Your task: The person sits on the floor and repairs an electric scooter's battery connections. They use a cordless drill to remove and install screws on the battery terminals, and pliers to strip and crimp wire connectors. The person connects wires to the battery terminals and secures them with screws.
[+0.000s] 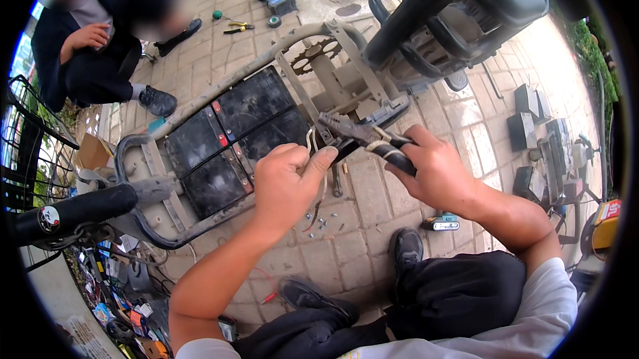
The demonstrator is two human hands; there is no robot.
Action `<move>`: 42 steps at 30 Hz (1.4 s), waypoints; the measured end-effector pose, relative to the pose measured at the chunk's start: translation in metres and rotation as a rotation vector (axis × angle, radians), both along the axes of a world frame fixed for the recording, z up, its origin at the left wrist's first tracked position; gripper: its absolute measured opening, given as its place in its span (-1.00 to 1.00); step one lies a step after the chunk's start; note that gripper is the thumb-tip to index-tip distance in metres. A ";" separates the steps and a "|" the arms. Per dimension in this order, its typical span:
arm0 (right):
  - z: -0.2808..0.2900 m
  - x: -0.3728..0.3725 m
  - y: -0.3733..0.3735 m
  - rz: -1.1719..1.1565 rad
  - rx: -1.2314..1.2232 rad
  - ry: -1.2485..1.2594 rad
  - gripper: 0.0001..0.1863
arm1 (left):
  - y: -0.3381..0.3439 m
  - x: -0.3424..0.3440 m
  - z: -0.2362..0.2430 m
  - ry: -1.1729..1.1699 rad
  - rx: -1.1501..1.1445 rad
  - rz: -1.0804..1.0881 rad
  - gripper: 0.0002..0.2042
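My left hand (287, 182) pinches a pale wire (311, 136) between thumb and fingers at the side of a metal vehicle frame (184, 104). My right hand (429, 169) grips the dark handles of pliers (346, 129), whose worn jaws are just above and right of my left thumb; whether they touch the wire I cannot tell. Several black batteries (247, 99) with red-marked terminals lie in the frame, beside a toothed disc (319, 48). A thin lead hangs below my left hand, over small bolts (323, 219) on the paving.
Another person (90, 73) squats at upper left. A drill (273, 0), yellow-handled pliers (238, 28) and a battery pack (439, 222) lie on the paving (359, 252). A large black seat assembly (466, 19) stands at upper right, metal parts (552, 146) at right, cluttered tools (133, 299) at lower left.
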State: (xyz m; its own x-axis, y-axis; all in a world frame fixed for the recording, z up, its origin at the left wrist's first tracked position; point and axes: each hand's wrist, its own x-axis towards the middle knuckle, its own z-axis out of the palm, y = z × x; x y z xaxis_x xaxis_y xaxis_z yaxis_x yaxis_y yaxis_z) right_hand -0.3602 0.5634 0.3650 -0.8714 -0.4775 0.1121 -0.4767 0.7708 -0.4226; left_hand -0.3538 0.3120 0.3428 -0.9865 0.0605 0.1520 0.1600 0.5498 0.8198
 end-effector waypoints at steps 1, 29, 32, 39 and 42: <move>0.000 -0.003 -0.001 -0.026 -0.050 -0.018 -0.81 | 0.000 0.000 -0.001 0.018 0.014 -0.012 -0.56; 0.003 -0.064 -0.061 -0.164 -0.917 -1.227 -0.79 | 0.000 0.002 -0.003 -0.076 0.290 -0.257 -0.83; 0.000 -0.064 -0.058 -0.129 -0.902 -1.300 -0.74 | 0.002 0.004 -0.005 -0.117 0.374 -0.212 -0.83; 0.011 -0.027 -0.001 0.144 -0.164 0.086 -0.78 | -0.004 0.002 -0.002 -0.333 0.768 -0.076 -0.84; 0.033 -0.013 0.018 0.166 0.215 0.256 -0.71 | -0.006 0.000 0.003 -0.149 0.436 -0.092 -0.86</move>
State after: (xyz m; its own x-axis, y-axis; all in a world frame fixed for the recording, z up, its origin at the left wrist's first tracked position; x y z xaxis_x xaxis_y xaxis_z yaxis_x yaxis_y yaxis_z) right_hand -0.3737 0.5816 0.3977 -0.7368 -0.6463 0.1983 -0.6720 0.7322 -0.1106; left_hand -0.3538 0.3062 0.3463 -0.9930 0.1110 0.0398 0.0551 0.1378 0.9889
